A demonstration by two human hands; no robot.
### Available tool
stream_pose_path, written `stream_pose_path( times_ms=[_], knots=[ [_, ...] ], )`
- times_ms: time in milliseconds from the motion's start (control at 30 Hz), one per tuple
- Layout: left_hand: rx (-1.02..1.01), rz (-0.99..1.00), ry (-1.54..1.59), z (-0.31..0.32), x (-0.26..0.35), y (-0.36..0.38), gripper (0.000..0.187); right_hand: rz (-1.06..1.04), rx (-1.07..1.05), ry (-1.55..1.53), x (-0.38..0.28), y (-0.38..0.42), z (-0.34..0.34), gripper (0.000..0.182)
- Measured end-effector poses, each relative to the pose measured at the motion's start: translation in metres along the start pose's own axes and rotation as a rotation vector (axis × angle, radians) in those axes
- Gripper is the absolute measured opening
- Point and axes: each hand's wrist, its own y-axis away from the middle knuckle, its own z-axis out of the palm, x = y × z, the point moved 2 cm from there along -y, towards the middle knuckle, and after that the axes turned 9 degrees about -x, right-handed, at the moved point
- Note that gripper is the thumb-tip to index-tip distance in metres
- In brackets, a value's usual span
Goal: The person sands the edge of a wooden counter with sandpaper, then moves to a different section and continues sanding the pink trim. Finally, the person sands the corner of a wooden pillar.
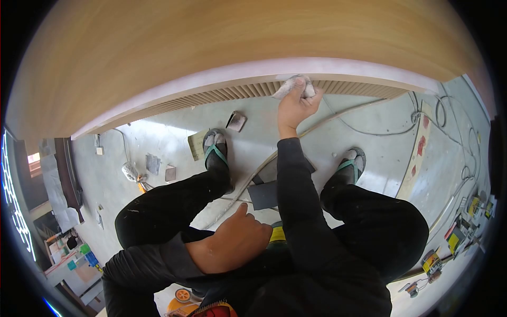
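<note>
My right hand (pixel 298 108) reaches forward, its fingers closed around a crumpled whitish rag (pixel 285 87). The rag touches the pale front edge (pixel 227 71) of a large curved wooden panel (pixel 253 34). Below that edge runs a band of narrow ribbed wooden slats (pixel 227 97), just beside the hand. My left hand (pixel 235 240) is curled into a fist low over my lap, with the thumb on top. No object shows in it, and its fingertips are partly hidden.
Between my feet lie dark sheets (pixel 263 195) and a long hose (pixel 259 169). Small sanding pads or blocks (pixel 236 121) and a yellowish sheet (pixel 197 145) are on the floor to the left. Cables (pixel 417 117) and power tools (pixel 432 264) are at right.
</note>
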Motion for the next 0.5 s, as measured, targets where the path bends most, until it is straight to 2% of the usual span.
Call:
stream_pose_path(
  times_ms=[33, 67, 133, 167, 233, 267, 333, 367, 433, 467, 500],
  knots=[
    [0.006, 0.001, 0.002, 0.0, 0.0, 0.0, 0.005, 0.053, 0.108, -0.15, 0.0, -0.005, -0.001, 0.029],
    [-0.032, -0.005, 0.004, 0.0, -0.002, 0.0, 0.005, 0.046, 0.108, -0.15, 0.009, -0.004, -0.001, 0.029],
    [-0.069, -0.01, -0.002, -0.001, -0.003, -0.001, 0.006, -0.251, -0.161, 0.17, 0.023, 0.004, 0.005, 0.031],
    [-0.074, -0.023, -0.036, 0.0, -0.004, -0.001, 0.006, -0.251, -0.161, 0.169, 0.026, 0.001, 0.005, 0.031],
    [-0.091, -0.037, -0.057, 0.001, -0.001, 0.002, 0.006, 0.038, -0.029, -0.218, 0.009, -0.001, 0.0, 0.032],
    [-0.067, -0.013, -0.029, -0.002, 0.0, 0.001, 0.006, 0.04, -0.033, -0.218, 0.009, 0.002, 0.0, 0.032],
    [-0.032, 0.013, -0.003, -0.003, 0.001, -0.001, 0.006, 0.063, -0.003, 0.123, 0.012, 0.004, -0.002, 0.034],
    [-0.033, 0.007, 0.006, 0.0, -0.001, -0.001, 0.006, 0.058, 0.0, 0.124, 0.014, 0.004, -0.004, 0.034],
    [-0.037, 0.001, 0.012, 0.001, -0.003, -0.001, 0.006, -0.134, -0.178, 0.227, 0.01, 0.004, -0.001, 0.031],
    [-0.045, -0.017, -0.02, 0.001, -0.004, 0.0, 0.007, -0.129, -0.181, 0.224, 0.011, 0.003, 0.001, 0.031],
    [-0.057, -0.033, -0.048, 0.002, -0.004, 0.002, 0.007, -0.003, -0.044, -0.046, 0.002, -0.003, 0.0, 0.03]
  ],
)
